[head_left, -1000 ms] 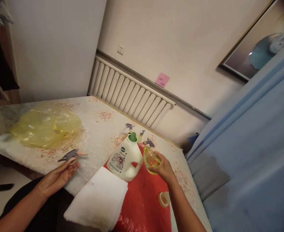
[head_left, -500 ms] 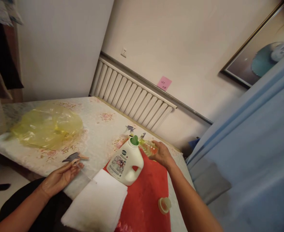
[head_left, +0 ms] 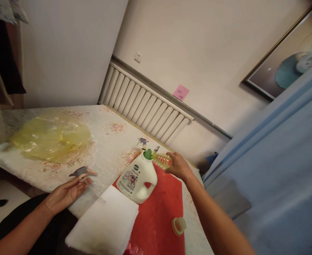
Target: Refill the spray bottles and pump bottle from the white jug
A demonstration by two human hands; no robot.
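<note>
My left hand (head_left: 69, 191) is closed around the neck of a grey trigger spray head (head_left: 83, 172), whose thin clear tube points down toward a folded white cloth (head_left: 102, 223). My right hand (head_left: 179, 165) grips a clear ribbed bottle (head_left: 161, 160) with yellowish liquid in it. The bottle lies tilted nearly level, its mouth at the green spout of a white detergent jug (head_left: 138, 179). That jug stands uncapped and upright on a red sheet (head_left: 161, 212), its handle to the right. A pale green cap (head_left: 179, 225) rests near the sheet's right edge.
A crumpled yellow plastic bag (head_left: 53, 136) lies on the flowered tablecloth (head_left: 102, 131) at left. Another spray head (head_left: 143, 141) shows behind the jug. A radiator (head_left: 145, 99) runs along the wall, and a blue curtain (head_left: 283, 170) hangs at right.
My right hand has tipped the bottle further and brought its mouth left against the jug's spout. My left hand keeps the spray head in nearly the same place.
</note>
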